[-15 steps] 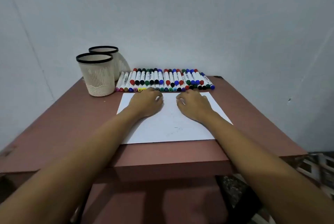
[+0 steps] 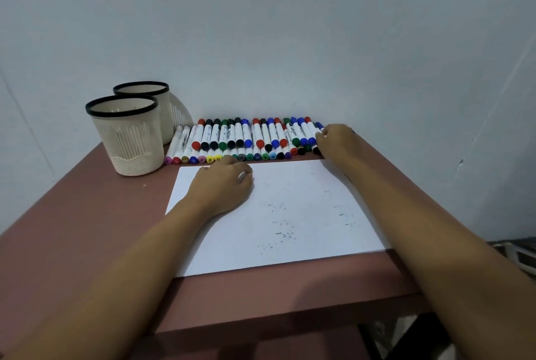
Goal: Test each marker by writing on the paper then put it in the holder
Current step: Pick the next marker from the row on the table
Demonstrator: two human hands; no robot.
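A white sheet of paper (image 2: 290, 214) with faint dark specks lies on the reddish-brown table (image 2: 87, 229). Behind it, against the wall, lies a long row of capped markers (image 2: 243, 139) in several colours. Two cream mesh holders with black rims stand at the back left, the nearer holder (image 2: 127, 139) in front of the farther holder (image 2: 156, 104). My left hand (image 2: 223, 185) rests palm down on the paper's upper left part, holding nothing. My right hand (image 2: 336, 139) is at the right end of the row, fingertips touching the last blue-capped marker (image 2: 319, 126). Its grip is hidden.
A pale wall stands directly behind the markers and holders. The table's front edge (image 2: 290, 316) runs near my forearms, with dark floor clutter (image 2: 516, 255) beyond the right side.
My right hand has left the paper and moved back and right to the end of the marker row. My left hand has stayed on the paper.
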